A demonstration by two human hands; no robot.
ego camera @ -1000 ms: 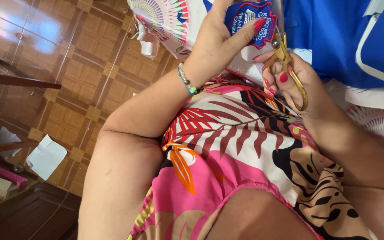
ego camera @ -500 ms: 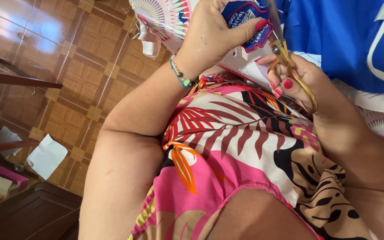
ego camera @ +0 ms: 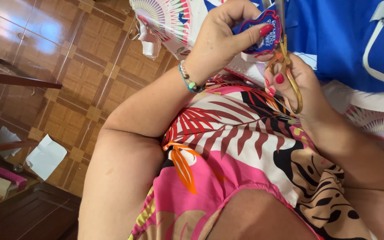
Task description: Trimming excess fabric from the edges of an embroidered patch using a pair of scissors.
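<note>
My left hand [ego camera: 225,31] pinches a small blue and red printed patch [ego camera: 258,29] between thumb and fingers, up at the top middle of the head view. My right hand [ego camera: 298,84] sits just right of it with fingers through the gold handles of a pair of scissors [ego camera: 285,66]. The scissor blades point up along the patch's right edge and run out of the frame. Both hands hover over my lap, which is covered by a pink, red and white leaf-print dress [ego camera: 236,146].
Blue cloth [ego camera: 334,40] with a white strap lies at the top right, over white fabric printed with fan shapes [ego camera: 165,18]. A brown parquet floor [ego camera: 81,80] spreads to the left, with white paper scraps [ego camera: 45,155] and a dark wooden cabinet [ego camera: 23,213] at lower left.
My left hand has turned the patch and shifted it slightly right and down toward the scissors. My right hand and the scissors stayed almost in place.
</note>
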